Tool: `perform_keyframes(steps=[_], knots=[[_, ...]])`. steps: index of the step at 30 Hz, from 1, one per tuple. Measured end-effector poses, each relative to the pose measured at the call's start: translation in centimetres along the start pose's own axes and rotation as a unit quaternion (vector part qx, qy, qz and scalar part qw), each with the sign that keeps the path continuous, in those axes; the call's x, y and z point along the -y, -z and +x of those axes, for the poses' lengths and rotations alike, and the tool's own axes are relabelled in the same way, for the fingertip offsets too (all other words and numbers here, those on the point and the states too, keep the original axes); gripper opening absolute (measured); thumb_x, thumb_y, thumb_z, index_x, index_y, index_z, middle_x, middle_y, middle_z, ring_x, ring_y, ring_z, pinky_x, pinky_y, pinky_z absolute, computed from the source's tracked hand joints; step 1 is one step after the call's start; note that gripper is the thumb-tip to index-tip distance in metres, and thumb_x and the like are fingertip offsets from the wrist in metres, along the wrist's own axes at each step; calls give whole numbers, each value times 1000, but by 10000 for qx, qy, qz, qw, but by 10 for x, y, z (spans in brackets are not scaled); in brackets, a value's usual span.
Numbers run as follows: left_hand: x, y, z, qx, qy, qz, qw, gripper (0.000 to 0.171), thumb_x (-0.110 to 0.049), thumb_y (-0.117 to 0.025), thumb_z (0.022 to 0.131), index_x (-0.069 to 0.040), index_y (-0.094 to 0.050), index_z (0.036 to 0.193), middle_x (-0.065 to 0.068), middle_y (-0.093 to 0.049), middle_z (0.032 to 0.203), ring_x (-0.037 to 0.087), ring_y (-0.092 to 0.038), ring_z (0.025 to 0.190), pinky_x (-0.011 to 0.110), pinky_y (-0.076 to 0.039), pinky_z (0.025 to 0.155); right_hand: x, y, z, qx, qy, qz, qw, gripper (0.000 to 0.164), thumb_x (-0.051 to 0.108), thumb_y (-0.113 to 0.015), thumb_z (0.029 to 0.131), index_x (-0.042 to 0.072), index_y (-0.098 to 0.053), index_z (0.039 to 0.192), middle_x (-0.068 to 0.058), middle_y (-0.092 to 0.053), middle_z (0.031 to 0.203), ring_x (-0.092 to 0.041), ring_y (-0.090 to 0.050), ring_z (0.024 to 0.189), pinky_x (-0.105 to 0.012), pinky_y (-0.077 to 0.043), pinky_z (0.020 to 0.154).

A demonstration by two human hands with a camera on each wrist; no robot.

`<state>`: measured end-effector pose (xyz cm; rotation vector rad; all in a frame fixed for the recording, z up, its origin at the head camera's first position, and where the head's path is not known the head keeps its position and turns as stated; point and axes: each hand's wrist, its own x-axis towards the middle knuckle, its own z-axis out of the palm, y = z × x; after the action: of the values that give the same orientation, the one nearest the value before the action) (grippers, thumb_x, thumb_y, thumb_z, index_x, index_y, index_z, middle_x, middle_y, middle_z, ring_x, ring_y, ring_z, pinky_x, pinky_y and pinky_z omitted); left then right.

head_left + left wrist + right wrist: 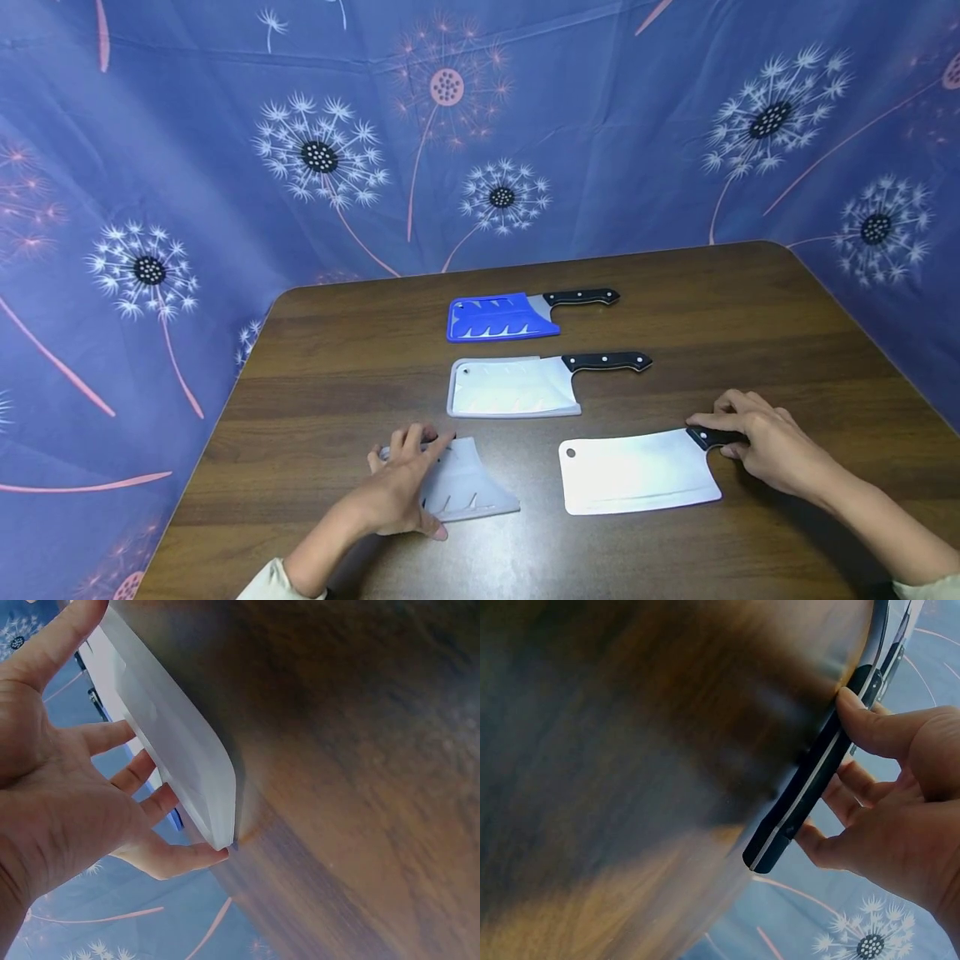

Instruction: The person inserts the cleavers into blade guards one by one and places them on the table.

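On table: three cleavers, three sheaths.

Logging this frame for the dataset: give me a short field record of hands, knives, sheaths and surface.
left hand: rests on translucent white plastic blade sheath, fingers spread along its edge
right hand: grips black handle of bare steel cleaver
far row: cleaver in blue plastic sheath
middle row: cleaver in white sheath
surface: dark wooden table
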<state>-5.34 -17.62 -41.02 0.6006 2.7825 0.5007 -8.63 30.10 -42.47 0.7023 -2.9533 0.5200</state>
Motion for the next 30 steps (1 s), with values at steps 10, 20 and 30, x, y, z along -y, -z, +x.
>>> perform_keyframes(steps=[10, 20, 30], knots=[[0, -1, -1, -74, -81, -54, 9999, 113, -32, -94, 48, -14, -41, 145, 6, -37, 127, 31, -33, 116, 74, -24, 87, -1, -3, -2, -295, 236, -171, 9991, 51, -5, -84, 59, 13, -76, 106, 6, -59, 92, -14, -52, 82, -37, -36, 63], [1, -3, 0, -179, -90, -148, 9997, 113, -29, -95, 46, -14, -43, 145, 4, -38, 124, 27, -34, 111, 70, -27, 86, 0, -4, -2, -786, 421, -200, 9958, 52, -11, -83, 56, 10, -76, 103, 8, -58, 89, -12, -50, 82, -34, -31, 63], [-1, 1, 3, -716, 24, -293, 9970, 114, -32, -95, 44, -18, -44, 145, 7, -40, 128, 27, -35, 112, 71, -23, 91, 6, 4, 2, -1240, 385, -8, 9915, 74, -28, -59, 52, 10, -72, 114, 3, -54, 94, -15, -43, 90, -41, -24, 73]])
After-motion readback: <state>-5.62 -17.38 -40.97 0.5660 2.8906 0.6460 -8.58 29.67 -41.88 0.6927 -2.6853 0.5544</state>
